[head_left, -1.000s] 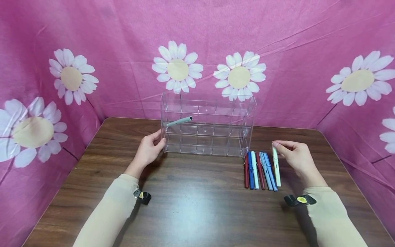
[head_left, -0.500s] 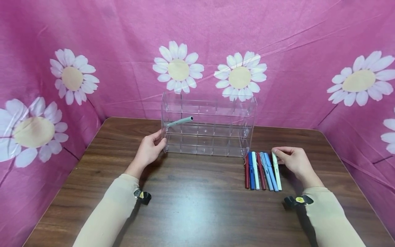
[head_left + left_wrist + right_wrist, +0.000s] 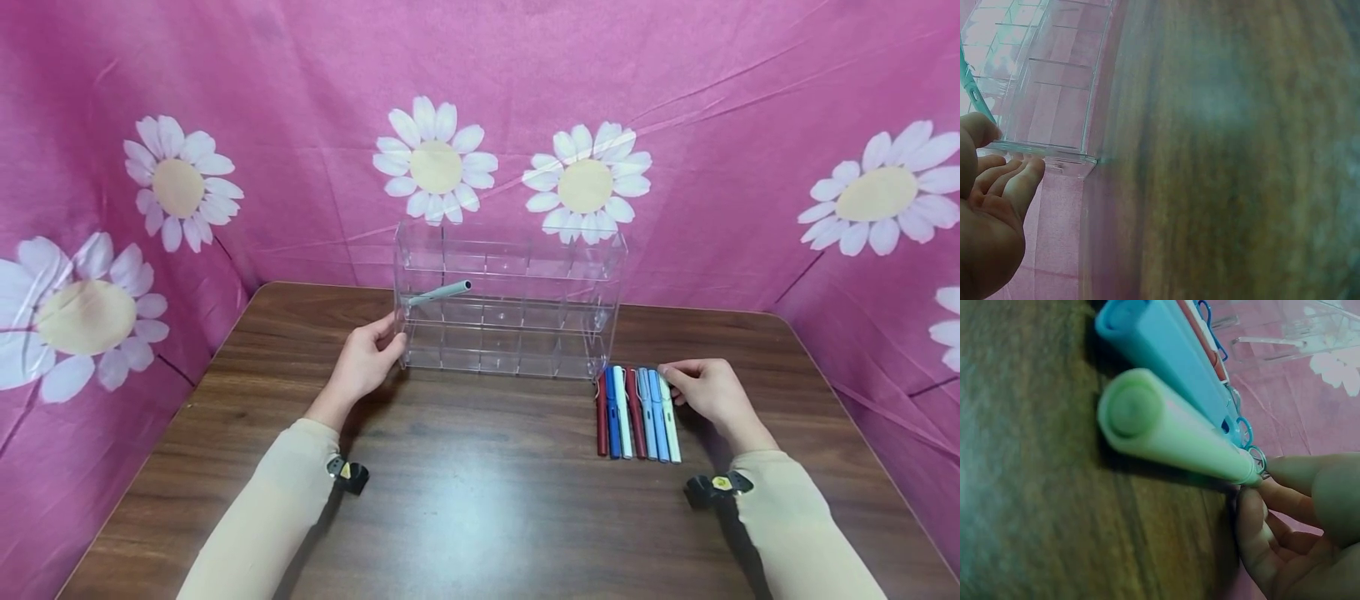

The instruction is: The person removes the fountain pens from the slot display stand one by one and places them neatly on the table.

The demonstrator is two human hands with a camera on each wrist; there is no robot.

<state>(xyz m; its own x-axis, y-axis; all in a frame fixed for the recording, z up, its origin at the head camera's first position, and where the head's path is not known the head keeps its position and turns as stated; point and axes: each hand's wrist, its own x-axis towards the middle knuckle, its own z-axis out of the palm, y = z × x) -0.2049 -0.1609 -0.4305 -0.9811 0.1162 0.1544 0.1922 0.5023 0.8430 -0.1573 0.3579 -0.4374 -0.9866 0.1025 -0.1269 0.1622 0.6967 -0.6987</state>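
A clear plastic pen rack with tiers of small compartments stands at the back of the table. My left hand holds its left side wall, and in the left wrist view the thumb and fingers lie on either side of that wall. One grey-green pen leans in the middle tier at the left. With thumb and fingertips, my right hand pinches the clip end of a pale green pen. This pen lies at the right end of a row, alongside a light blue pen.
The row also has a dark red pen at its left end, a dark blue pen and several others, just before the rack's right front corner. A pink flowered cloth hangs behind the wooden table.
My right hand has lowered the pale green pen and slid it left against the row, and the pens now lie side by side. The left hand keeps its hold on the rack.
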